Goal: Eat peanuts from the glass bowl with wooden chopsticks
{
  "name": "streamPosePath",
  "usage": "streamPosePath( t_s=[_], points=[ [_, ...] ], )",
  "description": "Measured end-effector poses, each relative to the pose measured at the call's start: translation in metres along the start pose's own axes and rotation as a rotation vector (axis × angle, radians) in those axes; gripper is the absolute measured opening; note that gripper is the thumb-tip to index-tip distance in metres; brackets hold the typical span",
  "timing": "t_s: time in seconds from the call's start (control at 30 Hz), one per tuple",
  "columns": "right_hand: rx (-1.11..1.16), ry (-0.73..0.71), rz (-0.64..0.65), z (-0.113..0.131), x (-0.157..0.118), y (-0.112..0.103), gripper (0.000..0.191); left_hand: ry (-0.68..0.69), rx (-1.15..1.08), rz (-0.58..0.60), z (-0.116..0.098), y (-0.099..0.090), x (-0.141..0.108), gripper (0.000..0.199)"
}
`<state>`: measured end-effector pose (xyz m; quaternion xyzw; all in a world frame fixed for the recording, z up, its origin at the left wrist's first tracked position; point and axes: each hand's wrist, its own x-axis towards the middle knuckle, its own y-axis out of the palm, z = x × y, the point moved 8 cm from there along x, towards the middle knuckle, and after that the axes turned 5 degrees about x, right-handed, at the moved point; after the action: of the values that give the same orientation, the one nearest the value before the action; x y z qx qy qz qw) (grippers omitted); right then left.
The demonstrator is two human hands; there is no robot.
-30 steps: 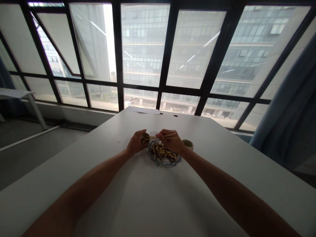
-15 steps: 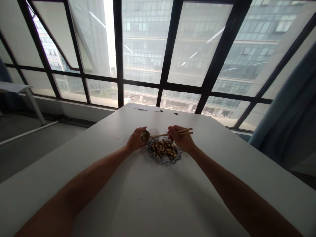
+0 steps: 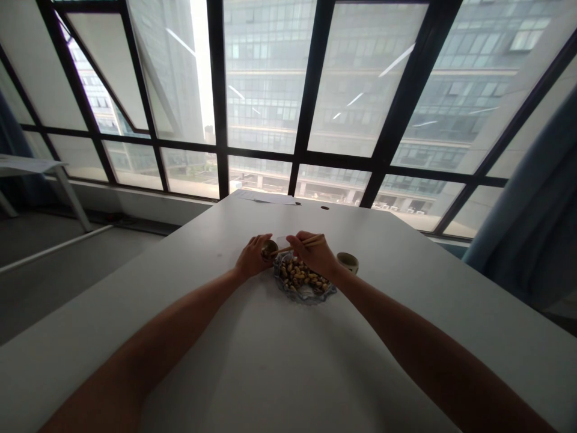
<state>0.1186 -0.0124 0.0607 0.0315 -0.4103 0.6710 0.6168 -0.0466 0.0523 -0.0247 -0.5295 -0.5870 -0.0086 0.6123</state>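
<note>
My left hand (image 3: 253,257) is wrapped round a small round cup (image 3: 269,249), tipped so that its mouth shows, at the left rim of a clear glass bowl (image 3: 306,297). Several nuts (image 3: 302,275) lie in that bowl, which stands on the white table. Above the bowl's far side, my right hand (image 3: 315,252) grips a pair of wooden chopsticks (image 3: 288,248), their tips at the mouth of the small cup. What lies inside the cup is too dark and small to make out.
A greenish cup (image 3: 347,261) stands just right of my right wrist. Papers (image 3: 265,198) lie at the table's (image 3: 252,361) far edge, before the windows. A blue curtain (image 3: 527,204) hangs at the right, and another table (image 3: 31,165) stands at the far left.
My right hand has moved left with the chopsticks, bringing it closer to the small cup. The greenish cup, hidden before, now shows beside my right wrist. The view has shifted slightly.
</note>
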Motion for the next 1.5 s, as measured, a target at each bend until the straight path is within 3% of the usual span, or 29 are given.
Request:
streamPosePath(
  t_s=[0.1,0.2,0.33,0.43,0.5,0.57,0.63,0.7,0.83,0.93,1.07,1.13,1.3,1.5],
  points=[
    [0.046,-0.011,-0.017,0.002,-0.003,-0.005,0.053,0.003,-0.004,-0.009,0.000,0.001,-0.001,0.073],
    [0.124,0.015,-0.098,-0.003,-0.009,-0.027,0.053,-0.030,-0.012,-0.025,0.006,0.002,-0.002,0.073],
    [0.146,0.013,-0.315,-0.012,-0.022,-0.089,0.052,-0.212,-0.051,-0.013,0.034,0.003,0.000,0.075],
    [0.142,0.024,-0.444,-0.020,-0.032,-0.134,0.054,-0.377,-0.042,0.110,0.056,0.009,0.011,0.080],
    [0.132,0.031,-0.510,-0.026,-0.039,-0.156,0.055,-0.382,-0.007,0.158,0.053,0.010,0.029,0.077],
    [0.124,0.045,-0.554,-0.035,-0.044,-0.170,0.055,-0.286,0.058,0.138,0.031,0.012,0.053,0.070],
    [0.127,0.064,-0.571,-0.045,-0.049,-0.175,0.055,-0.152,0.099,0.181,-0.005,0.025,0.076,0.066],
    [0.140,0.074,-0.556,-0.055,-0.051,-0.175,0.055,-0.049,0.117,0.318,-0.042,0.052,0.092,0.068],
    [0.165,0.083,-0.533,-0.063,-0.053,-0.173,0.058,-0.041,0.124,0.556,-0.082,0.097,0.105,0.079],
    [0.177,0.076,-0.545,-0.060,-0.052,-0.174,0.059,0.026,0.087,0.565,-0.094,0.106,0.109,0.082],
    [0.164,0.040,-0.535,-0.055,-0.053,-0.174,0.058,0.275,0.053,0.354,-0.112,0.087,0.111,0.081],
    [0.126,0.026,-0.511,-0.055,-0.053,-0.171,0.057,0.330,0.015,0.294,-0.115,0.080,0.108,0.079],
    [-0.009,0.039,-0.363,-0.052,-0.049,-0.154,0.059,0.322,-0.065,0.264,-0.114,0.079,0.104,0.078],
    [0.094,0.056,-0.479,-0.038,-0.051,-0.166,0.063,0.143,-0.045,0.395,-0.095,0.098,0.110,0.082]
  ],
)
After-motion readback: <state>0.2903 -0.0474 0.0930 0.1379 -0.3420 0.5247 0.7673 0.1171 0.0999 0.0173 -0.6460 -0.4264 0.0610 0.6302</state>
